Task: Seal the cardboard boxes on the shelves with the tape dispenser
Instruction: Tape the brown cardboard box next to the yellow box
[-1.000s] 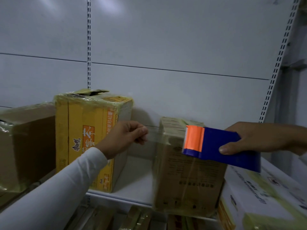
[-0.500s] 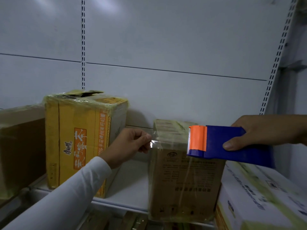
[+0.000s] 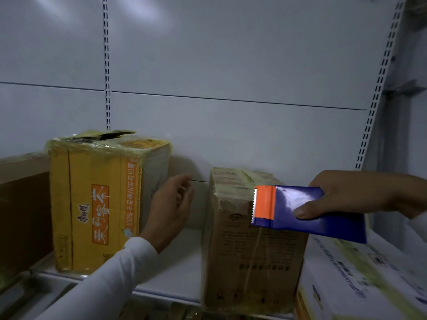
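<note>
A brown cardboard box [image 3: 251, 257] wrapped in clear tape stands upright on the white shelf [image 3: 175, 273]. My right hand [image 3: 360, 195] grips the blue tape dispenser [image 3: 307, 211], whose orange toothed head sits against the box's upper front edge. My left hand [image 3: 172, 209] hovers with relaxed fingers in the gap left of this box, holding nothing. A taller yellow box [image 3: 99, 204] stands to the left, its top flap partly lifted.
A dark brown box [image 3: 20, 215] sits at the far left. A white printed carton [image 3: 360, 278] lies at the lower right. The grey back panel [image 3: 231, 65] with slotted uprights rises behind. More goods show dimly below the shelf.
My left hand has let go of the tape end it was pinching and opened, moving slightly left. The dispenser head stays at the brown box's upper edge.
</note>
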{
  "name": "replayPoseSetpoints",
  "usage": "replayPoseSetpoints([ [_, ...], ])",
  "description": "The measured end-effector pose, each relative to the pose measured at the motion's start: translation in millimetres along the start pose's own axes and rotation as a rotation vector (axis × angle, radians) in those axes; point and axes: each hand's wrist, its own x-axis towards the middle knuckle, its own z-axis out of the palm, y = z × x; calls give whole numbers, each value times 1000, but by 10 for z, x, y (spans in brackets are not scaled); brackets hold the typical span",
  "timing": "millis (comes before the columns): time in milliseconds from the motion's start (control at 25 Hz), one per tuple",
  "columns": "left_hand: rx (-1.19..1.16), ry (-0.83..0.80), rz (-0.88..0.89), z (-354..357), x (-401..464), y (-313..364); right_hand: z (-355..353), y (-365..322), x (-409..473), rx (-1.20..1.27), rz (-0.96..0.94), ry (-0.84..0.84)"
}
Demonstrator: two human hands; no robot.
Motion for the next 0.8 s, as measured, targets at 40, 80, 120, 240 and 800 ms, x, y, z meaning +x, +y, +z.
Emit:
replayPoseSetpoints([
  [40, -20, 0, 152, 3, 10, 44, 6, 10, 8, -2, -2, 10],
  [80, -3, -72, 274, 36, 11, 93, 9, 16, 14, -2, -8, 14],
  [120, 22, -188, 340, 94, 3, 133, 10, 18, 20, -2, -16, 14],
  [240, -11, -434, 248, 276, 13, 135, 13, -1, 15, -4, -23, 14],
  [800, 199, -659, 444, 332, 344, 190, 119, -171, 90, -12, 39, 19],
])
